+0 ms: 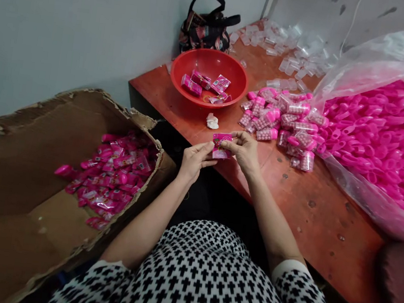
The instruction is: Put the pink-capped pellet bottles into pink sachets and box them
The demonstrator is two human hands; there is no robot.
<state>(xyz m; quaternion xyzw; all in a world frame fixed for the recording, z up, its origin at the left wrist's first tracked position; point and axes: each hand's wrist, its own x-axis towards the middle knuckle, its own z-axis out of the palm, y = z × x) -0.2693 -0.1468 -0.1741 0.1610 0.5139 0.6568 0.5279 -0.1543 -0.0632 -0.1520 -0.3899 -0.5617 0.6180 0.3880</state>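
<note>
Between my two hands, at the table's front edge, is a small flat pink printed sleeve (221, 149). My left hand (195, 159) pinches its left side with thumb and fingers. Gripping the right side is my right hand (245, 149), its thumb lying across the front. Just beyond sits a red bowl (180, 91) with several bundles of pink printed sleeves (192, 84) in it. A crumpled white scrap (212, 121) lies on the table near the bowl. To the right of my hands is a heap of small clear bottles with pink caps (268, 118), filled with pale beads.
At left, an open cardboard box (10, 166) holds many pink wrapped pieces (116, 180). A large clear bag of pink plastic parts (393, 137) covers the table's right. Clear plastic containers (293, 49) and a patterned handbag (204, 35) stand behind. The wooden table (292, 198) has a dark round object (400, 282).
</note>
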